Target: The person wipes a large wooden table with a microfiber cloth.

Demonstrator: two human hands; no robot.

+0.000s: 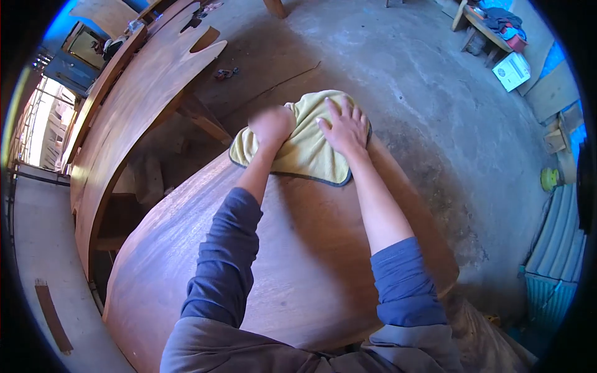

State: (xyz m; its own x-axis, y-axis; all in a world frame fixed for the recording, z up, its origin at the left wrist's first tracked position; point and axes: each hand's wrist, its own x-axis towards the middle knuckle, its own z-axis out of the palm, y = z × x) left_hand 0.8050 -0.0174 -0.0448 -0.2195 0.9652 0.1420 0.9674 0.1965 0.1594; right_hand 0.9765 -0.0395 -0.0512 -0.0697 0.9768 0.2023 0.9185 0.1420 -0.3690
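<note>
A yellow cloth (314, 152) with a dark edge lies folded and rumpled over the far end of a large brown wooden panel (298, 248). My left hand (272, 126), slightly blurred, is closed at the cloth's left part, its fingers curled around a bunch of it. Flat on the cloth's right part rests my right hand (347, 129), with its fingers spread. Part of the cloth hangs over the panel's far edge.
Another long curved wooden board (140, 87) runs along the left on wooden supports. At the upper right stands a bench (488, 31) with fabric on it, near a white box (512, 71). Corrugated sheets (553, 248) lean at the right.
</note>
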